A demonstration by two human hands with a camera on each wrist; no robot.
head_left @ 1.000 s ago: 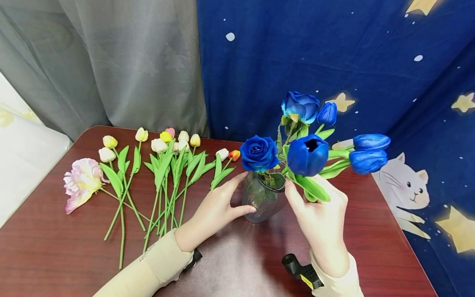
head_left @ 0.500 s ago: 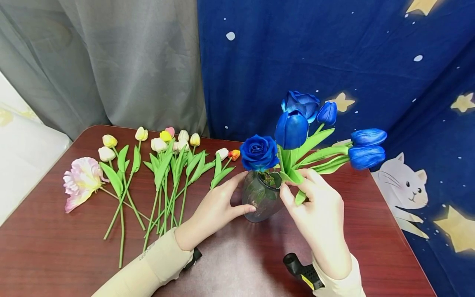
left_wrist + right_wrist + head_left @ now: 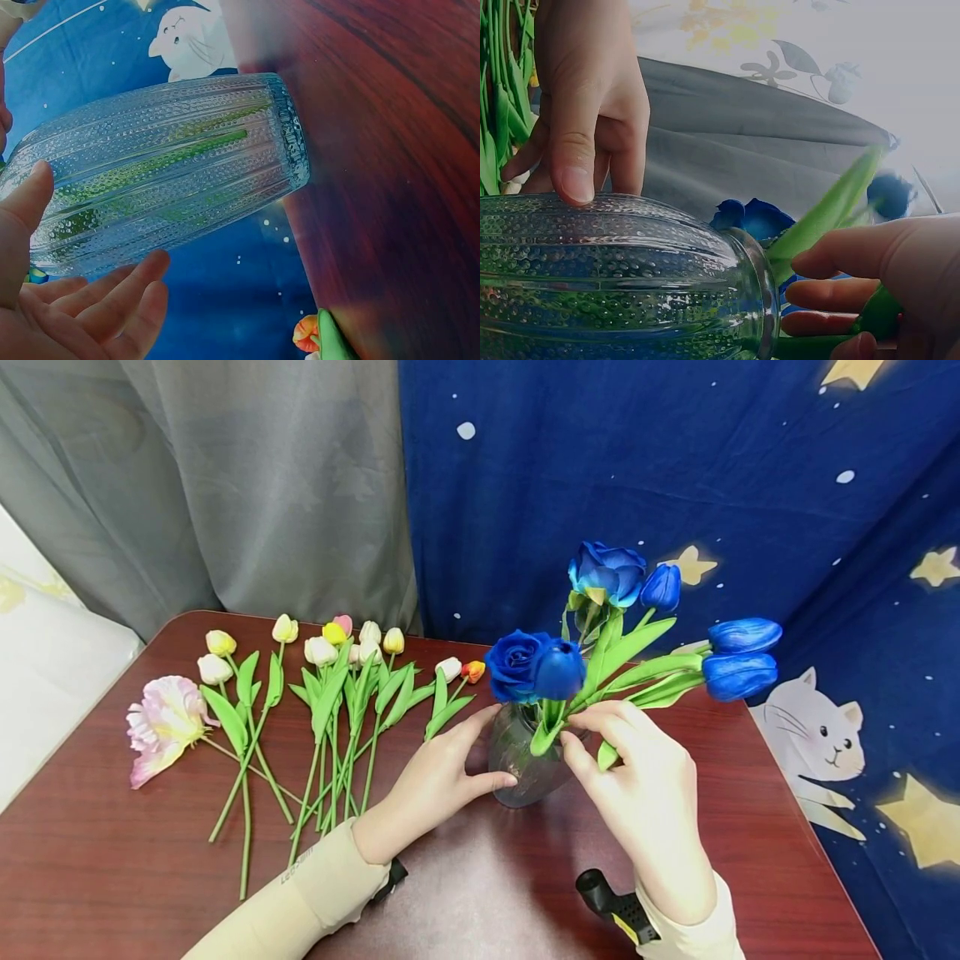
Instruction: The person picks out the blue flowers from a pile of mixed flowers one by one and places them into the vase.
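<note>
A ribbed clear glass vase stands upright on the table, holding blue flowers. My left hand steadies it from the left, thumb in front and fingers around the far side. Cut stems show through the glass in the left wrist view. At the rim, my right hand pinches a blue tulip low among its green leaves. That bloom partly covers a blue rose. Behind rise another blue rose and a blue tulip bud. Two blue tulips lean out to the right.
On the left of the dark red table lie several white and yellow tulips and a large pink flower. An orange tulip lies close behind my left hand. Grey and blue curtains hang behind the table.
The pinched blue tulip has swung left, from the right of the vase to in front of the rose. My right hand shifted slightly left; my left hand stayed on the vase.
</note>
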